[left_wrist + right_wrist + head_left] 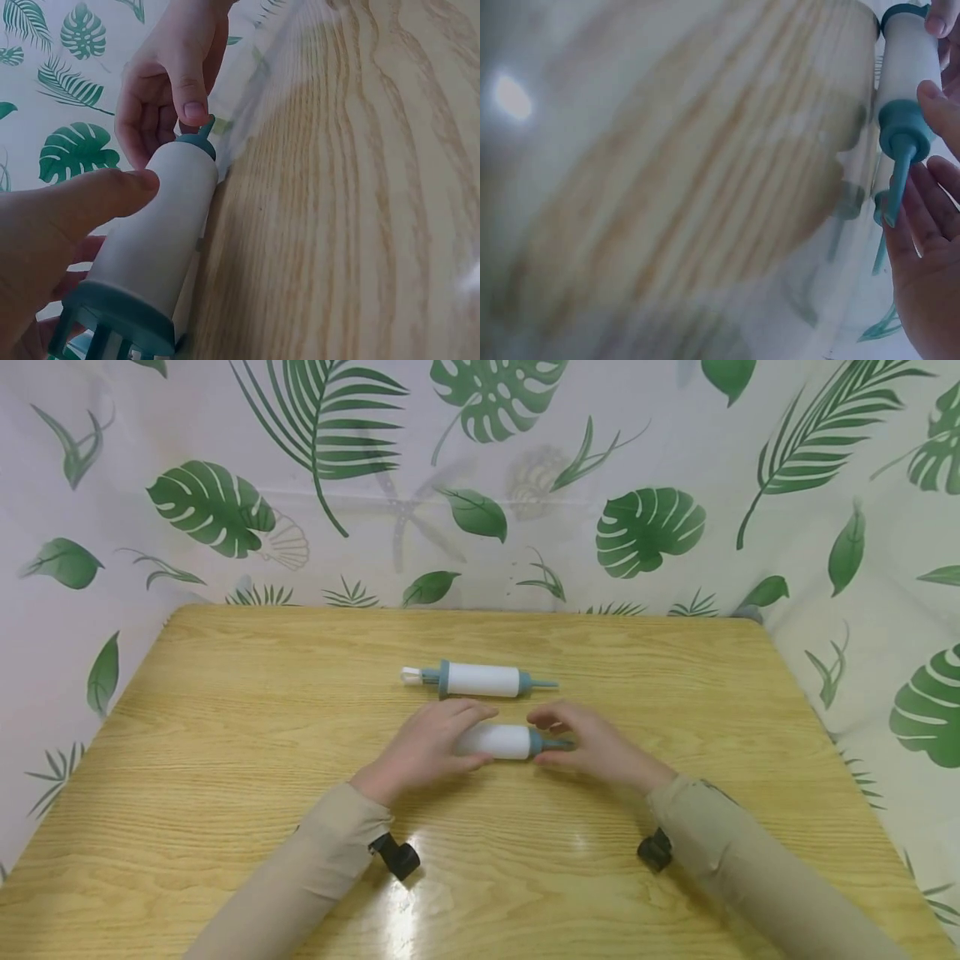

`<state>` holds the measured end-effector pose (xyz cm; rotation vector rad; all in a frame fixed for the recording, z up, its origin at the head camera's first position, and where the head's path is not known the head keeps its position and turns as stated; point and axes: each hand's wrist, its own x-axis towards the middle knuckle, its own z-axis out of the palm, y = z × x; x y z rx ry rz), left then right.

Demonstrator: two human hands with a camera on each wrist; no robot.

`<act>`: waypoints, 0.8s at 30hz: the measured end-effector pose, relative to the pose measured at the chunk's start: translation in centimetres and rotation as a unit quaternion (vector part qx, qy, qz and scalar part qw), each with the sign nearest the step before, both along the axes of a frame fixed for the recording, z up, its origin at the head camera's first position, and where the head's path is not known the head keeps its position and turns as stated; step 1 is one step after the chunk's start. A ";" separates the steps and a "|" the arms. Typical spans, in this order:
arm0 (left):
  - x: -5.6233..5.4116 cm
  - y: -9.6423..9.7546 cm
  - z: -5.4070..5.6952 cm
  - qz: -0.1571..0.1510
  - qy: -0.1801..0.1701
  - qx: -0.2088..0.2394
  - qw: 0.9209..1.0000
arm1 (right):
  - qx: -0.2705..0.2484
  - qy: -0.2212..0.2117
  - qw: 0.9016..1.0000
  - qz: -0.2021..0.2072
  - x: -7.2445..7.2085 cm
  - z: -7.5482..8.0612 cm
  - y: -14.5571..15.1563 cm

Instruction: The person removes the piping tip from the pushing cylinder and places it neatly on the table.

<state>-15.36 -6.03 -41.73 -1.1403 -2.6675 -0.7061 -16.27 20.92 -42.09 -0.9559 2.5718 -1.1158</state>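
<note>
A white syringe-like tube (504, 742) with teal ends lies across the table between the two hands. The left hand (431, 739) arches loosely around its left part, thumb and forefinger extended on either side. In the left wrist view, that thumb's tip overlaps the white barrel (161, 225); whether it presses there is hard to tell. Around the thin teal nozzle (900, 176) the right hand (592, 747) is held with fingers spread and bent, apparently without pinching it. The left hand hides the tube's flanged end in the head view.
A second similar tube (483, 680) lies just behind, parallel, its white looped handle (411, 676) to the left. The wooden table (225, 735) ends at a leaf-printed backdrop (540, 527). Both sleeves carry a small black wrist camera (401, 858).
</note>
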 end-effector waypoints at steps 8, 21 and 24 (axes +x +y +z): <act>-0.2 0.0 -0.5 0.003 -0.011 -0.007 1.000 | 0.003 -0.008 1.000 -0.003 0.0 -0.5 -0.1; -0.4 -0.2 -1.0 -0.003 -0.030 -0.016 0.999 | 0.010 -0.040 0.999 -0.011 -0.1 -0.5 -0.4; -0.4 -0.2 -1.1 -0.004 -0.026 -0.010 1.000 | 0.015 -0.041 0.999 -0.014 -0.1 -0.6 -0.4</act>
